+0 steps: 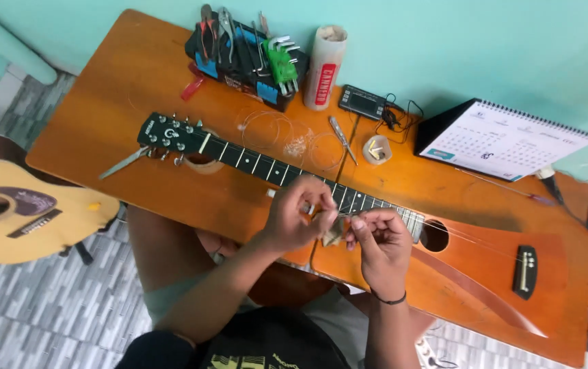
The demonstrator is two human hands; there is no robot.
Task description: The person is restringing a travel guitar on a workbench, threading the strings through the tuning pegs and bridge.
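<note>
1. Guitar (485, 273), a small orange one with a triangular body, lies flat across our wooden table (102, 116), its black headstock (167, 134) toward the left and its bridge (525, 271) toward the right.
2. Our left hand (294, 215) hovers over the dark fretboard (260, 164), near where the neck meets the body, fingers drawn together as if pinching something thin; what they grip is too small for us to make out.
3. Our right hand (379, 239) sits just beside the left, fingers curled and thumb pressed to fingertip, also closed in a pinch. A small pale scrap (333, 234) shows between the two hands, touching both, and we cannot tell what it is.
4. A thin string (472, 240) runs from our right hand past the sound hole (434, 236) toward the bridge.
5. Loose coils of wire (273, 130) lie on the table behind the neck.
6. At the far edge stand a black tool rack (246, 58) with pliers and green hex keys, a white cylinder (325, 67), a small black tuner (362, 102) and a desk calendar (506, 140).
7. Another guitar (27, 212), pale yellow, rests off the table to our left.
</note>
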